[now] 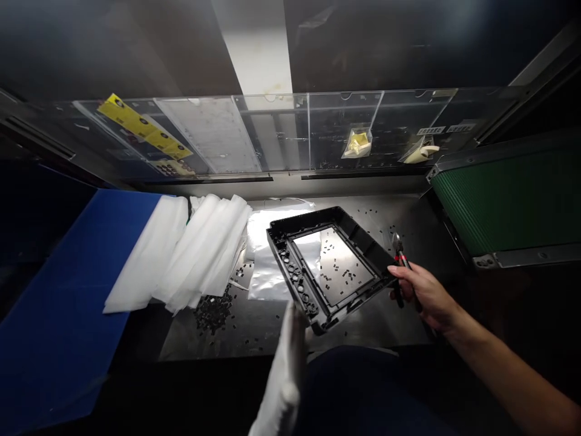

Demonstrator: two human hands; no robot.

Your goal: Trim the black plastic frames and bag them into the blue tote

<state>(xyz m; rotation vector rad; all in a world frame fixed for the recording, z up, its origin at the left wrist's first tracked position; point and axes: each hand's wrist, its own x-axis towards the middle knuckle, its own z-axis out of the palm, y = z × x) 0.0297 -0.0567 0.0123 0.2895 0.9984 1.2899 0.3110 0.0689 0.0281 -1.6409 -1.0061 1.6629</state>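
Observation:
A black plastic housing (363, 233), a shallow frame with a large rectangular opening and a row of round holes, is tilted above the metal worktop. My right hand (424, 293) grips its right corner with the thumb on the rim. The same hand holds a pair of cutting nippers (397, 245) with red bands, jaws pointing up and away. My left hand (290, 357), in a white glove, is edge-on and blurred at the housing's near-left corner. Its fingers look stretched out, with the tips partly hidden; whether they touch the housing I cannot tell.
White foam sleeves (200, 254) lie on a blue panel (59, 290) at left. Small black pieces (213, 312) are heaped beside them and scattered over the worktop (254, 330). A silvery sheet (267, 278) lies under the housing. A green conveyor belt (512, 203) stands at right.

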